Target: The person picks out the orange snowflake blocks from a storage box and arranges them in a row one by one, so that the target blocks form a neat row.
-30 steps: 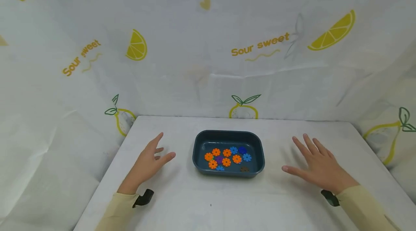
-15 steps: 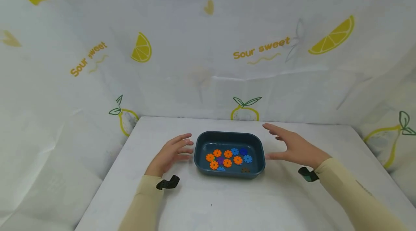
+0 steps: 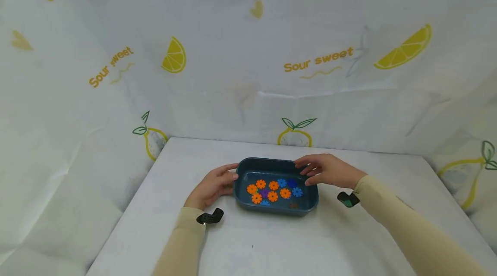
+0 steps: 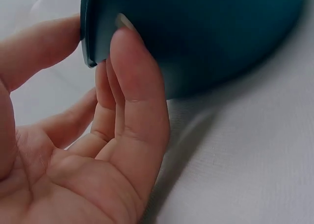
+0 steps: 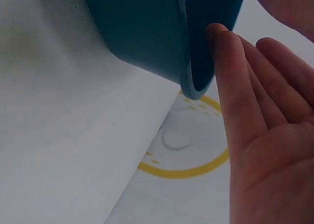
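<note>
Two hands on the dark teal tray (image 3: 275,209), centre frame on white counter (image 3: 248,241): left hand (image 3: 211,186) grips its left rim, right hand (image 3: 329,170) grips far-right rim. Plastic gears (image 3: 273,190) lie inside.

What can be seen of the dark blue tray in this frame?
The tray is a dark teal, rounded-rectangle basin, seemingly plastic, with a rolled rim. It sits mid-table holding flat gear-like pieces, orange, blue and purple. The left hand touches its left end; the right hand grasps its far right rim.
</note>
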Motion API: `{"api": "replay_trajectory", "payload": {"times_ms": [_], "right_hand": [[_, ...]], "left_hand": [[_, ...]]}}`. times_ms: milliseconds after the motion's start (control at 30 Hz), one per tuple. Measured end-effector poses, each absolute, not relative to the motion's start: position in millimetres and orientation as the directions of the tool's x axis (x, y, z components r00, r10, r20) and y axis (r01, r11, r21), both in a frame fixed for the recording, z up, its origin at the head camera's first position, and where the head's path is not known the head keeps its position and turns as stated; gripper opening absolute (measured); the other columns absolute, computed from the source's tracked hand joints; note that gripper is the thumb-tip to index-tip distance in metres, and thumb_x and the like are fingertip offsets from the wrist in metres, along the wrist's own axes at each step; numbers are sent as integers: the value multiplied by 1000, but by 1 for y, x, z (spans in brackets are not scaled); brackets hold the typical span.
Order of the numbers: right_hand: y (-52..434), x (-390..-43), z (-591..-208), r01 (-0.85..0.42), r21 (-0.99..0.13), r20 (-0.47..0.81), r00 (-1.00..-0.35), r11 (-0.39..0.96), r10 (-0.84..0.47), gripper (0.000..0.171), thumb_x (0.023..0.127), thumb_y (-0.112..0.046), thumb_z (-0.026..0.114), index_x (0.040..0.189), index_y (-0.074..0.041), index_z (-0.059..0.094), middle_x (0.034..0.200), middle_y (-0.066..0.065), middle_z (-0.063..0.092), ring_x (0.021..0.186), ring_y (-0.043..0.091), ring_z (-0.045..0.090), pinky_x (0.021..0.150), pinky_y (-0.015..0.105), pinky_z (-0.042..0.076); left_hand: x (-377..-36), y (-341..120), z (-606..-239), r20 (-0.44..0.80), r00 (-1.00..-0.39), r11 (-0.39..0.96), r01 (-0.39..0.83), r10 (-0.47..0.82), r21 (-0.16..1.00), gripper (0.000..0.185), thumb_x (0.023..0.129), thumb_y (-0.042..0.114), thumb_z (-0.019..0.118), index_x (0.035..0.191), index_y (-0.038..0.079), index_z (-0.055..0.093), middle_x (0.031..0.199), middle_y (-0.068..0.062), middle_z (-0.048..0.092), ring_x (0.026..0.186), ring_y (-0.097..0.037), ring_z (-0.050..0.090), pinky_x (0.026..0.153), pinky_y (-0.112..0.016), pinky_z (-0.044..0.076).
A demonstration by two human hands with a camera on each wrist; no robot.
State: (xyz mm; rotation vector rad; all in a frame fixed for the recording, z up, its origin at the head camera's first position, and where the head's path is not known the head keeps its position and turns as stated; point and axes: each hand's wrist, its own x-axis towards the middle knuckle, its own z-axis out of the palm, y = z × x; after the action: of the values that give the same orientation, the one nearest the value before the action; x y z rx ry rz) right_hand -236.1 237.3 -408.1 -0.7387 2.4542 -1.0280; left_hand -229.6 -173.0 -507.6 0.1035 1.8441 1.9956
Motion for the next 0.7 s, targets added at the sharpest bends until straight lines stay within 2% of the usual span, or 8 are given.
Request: {"api": "replay_trajectory", "payload": {"times_ms": [200,367,533,700], "right_hand": [[222,-244,-408,-310,-742,-195,-749,595,-633,50,97,-11,81,145,-8,67,140,14,71,120,29,73,96,30,63],[208,-252,-409,-348,-706,-231,-709,616,-666,44,97,-10,82,139,-8,71,131,12,74,112,22,74,92,26,62],[195,-258,-415,-387,-661,-280,-667,642,-690,37,96,-9,82,131,-8,74,120,6,77,104,14,72,90,24,61],[183,-260,-424,-402,-637,-320,-638,658,-700,31,95,-7,83,125,-11,76,115,1,76,100,11,70,89,24,61]], "left_hand": [[-231,-173,-508,-215,-904,-45,-248,371,968,61,106,23,71,162,16,49,133,-15,71,108,-21,71,94,-39,63],[-232,-175,-507,-221,-904,-49,-256,365,965,60,106,21,71,162,16,49,128,-11,73,107,-20,71,92,-37,63],[-232,-176,-509,-225,-903,-55,-262,365,963,61,106,21,71,162,15,49,125,-9,73,109,-20,70,93,-37,63],[-231,-177,-512,-225,-901,-49,-261,372,964,63,106,22,71,163,12,47,123,-6,73,108,-19,70,92,-36,62]]}}
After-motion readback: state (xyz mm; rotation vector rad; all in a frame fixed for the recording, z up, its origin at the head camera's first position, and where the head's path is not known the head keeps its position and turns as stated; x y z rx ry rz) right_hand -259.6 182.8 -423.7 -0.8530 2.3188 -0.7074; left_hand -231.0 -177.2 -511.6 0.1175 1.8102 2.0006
